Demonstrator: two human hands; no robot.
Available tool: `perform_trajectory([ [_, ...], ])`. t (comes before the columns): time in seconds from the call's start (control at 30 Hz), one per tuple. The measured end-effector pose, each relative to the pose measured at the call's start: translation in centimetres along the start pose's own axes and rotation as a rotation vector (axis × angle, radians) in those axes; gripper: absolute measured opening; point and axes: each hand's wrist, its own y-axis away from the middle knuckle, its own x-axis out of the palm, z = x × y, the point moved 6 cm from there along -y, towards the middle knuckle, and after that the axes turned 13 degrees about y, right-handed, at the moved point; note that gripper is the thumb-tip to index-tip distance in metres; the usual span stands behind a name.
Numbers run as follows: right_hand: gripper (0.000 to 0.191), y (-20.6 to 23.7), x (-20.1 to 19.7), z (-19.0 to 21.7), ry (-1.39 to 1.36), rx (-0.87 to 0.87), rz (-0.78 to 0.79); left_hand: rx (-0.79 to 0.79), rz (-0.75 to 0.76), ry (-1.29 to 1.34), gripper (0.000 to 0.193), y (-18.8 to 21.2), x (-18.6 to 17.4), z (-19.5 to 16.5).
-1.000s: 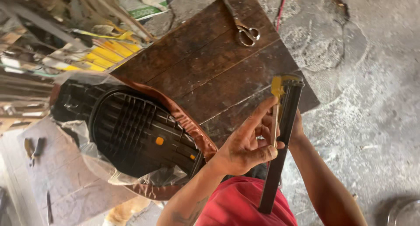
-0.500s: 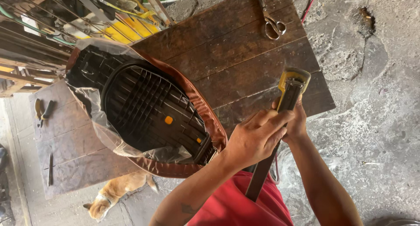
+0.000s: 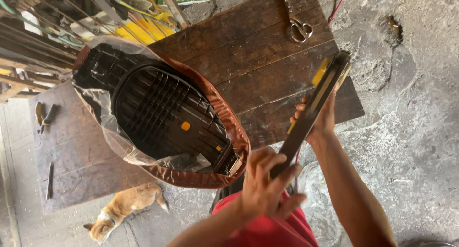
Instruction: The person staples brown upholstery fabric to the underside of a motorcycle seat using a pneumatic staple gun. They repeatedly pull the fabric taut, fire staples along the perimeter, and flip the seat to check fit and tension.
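Dark, long stapler-like tool (image 3: 313, 108) with yellow trim held in the air over the near edge of the wooden table (image 3: 267, 51). Right hand (image 3: 320, 120) wraps its upper part, fingers closed around it; left hand (image 3: 267, 187) grips the lower end, fingers curled. Upturned seat (image 3: 162, 118) lies alongside; scissors (image 3: 297, 22) further off.

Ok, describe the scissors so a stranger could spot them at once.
Start at the dark wooden table that carries the upturned black seat base. Go to the table's far edge, beyond the long black-and-yellow tool held in both hands. The scissors lie there alone: bare metal with two loop handles.
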Motion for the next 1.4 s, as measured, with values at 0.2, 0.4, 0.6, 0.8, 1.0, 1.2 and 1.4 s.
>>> perform_trajectory([
  [0.2,0.058,3.5,-0.1,-0.9,0.495,-0.556,-0.051,0.040,-0.065,0.170,0.053,-2.1,-1.8,1.3],
  [0.4,0.036,8.8,-7.1,7.2,0.063,-0.496,0.149,-0.582,-0.090,0.289,0.017,4.2,-10.6,12.5],
  [0.6,0.040,8.2,-12.4,-1.1,0.857,-0.147,0.160,-0.896,0.002,0.119,0.021,13.2,-9.3,22.2],
  [0.8,0.033,9.5,-9.5,-12.9,1.715,0.355,0.043,-0.889,0.055,-0.039,0.019,17.4,-4.8,25.6],
  [1.0,0.073,12.6,-2.0,-11.1,1.755,-0.286,0.222,-0.902,0.103,-0.058,0.048,17.9,-4.3,26.7],
  [1.2,0.084,9.2,1.7,-10.9,2.058,-0.372,0.203,-1.025,0.146,0.154,0.075,19.8,-3.7,29.8],
  [1.4,0.082,7.6,5.6,-9.7,2.232,-0.434,0.193,-0.987,0.101,0.207,0.075,21.6,-2.9,31.4],
])
